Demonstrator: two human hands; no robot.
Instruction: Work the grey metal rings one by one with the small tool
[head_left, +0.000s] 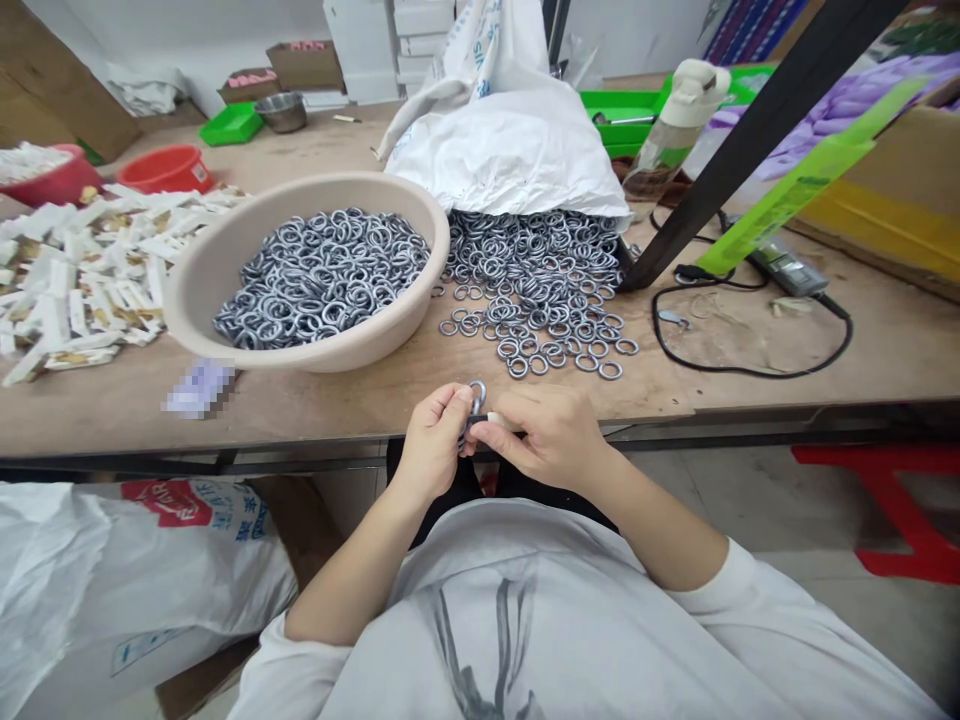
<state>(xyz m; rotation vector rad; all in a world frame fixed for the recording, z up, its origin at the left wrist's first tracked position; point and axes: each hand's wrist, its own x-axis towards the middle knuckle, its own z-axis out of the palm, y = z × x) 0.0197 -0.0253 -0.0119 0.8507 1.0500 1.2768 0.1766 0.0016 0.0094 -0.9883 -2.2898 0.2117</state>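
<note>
Several grey rings (478, 392) are pinched between the thumb and fingers of my left hand (437, 432), just off the table's front edge. My right hand (551, 428) is closed beside it, thumb pointing at the rings. From its fingers a thin dark tool (478, 419) reaches to the rings; its exact kind is hidden. A small pale piece shows at the right fingertips. Beyond my hands lies a loose pile of grey rings (555, 300), spilling from a white woven sack (510, 150). To the left, a beige basin (307, 358) holds many more such rings.
White strip-like pieces (67, 280) cover the table's left side, near a red tub (165, 170). A dark slanted post (750, 150) rises at the right, beside a black cable (757, 372) and a bottle (675, 130). A red stool (892, 510) stands below right.
</note>
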